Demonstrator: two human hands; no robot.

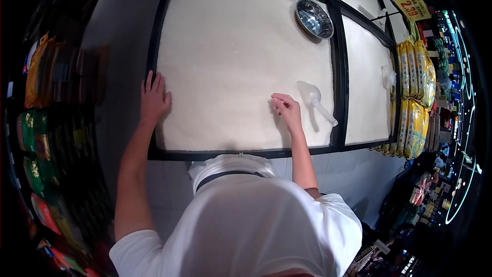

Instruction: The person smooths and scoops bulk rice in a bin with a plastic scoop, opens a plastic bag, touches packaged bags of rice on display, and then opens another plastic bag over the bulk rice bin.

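My left hand (pixel 155 95) rests on the black rim (pixel 154 61) at the left side of a wide bin, its fingers spread and holding nothing. A pale, fine-grained mass like rice (pixel 230 61) fills the bin almost level. Over its lower right part is my right hand (pixel 288 112), thumb and fingertips pinched together. Whatever lies between those fingertips is too small to make out. Just right of this hand, apart from it, a translucent plastic scoop (pixel 313 97) lies on the pale grains, handle toward the lower right. Farther off, a shiny metal bowl (pixel 314 19) sits near the bin's far right corner.
Black dividers (pixel 339 72) separate my bin from neighbouring bins of similar pale grain (pixel 366 82). Yellow bags (pixel 415 72) are stacked at the right under a yellow price sign (pixel 412 5). Green packages (pixel 33 133) line the left side. My body stands against the near rim.
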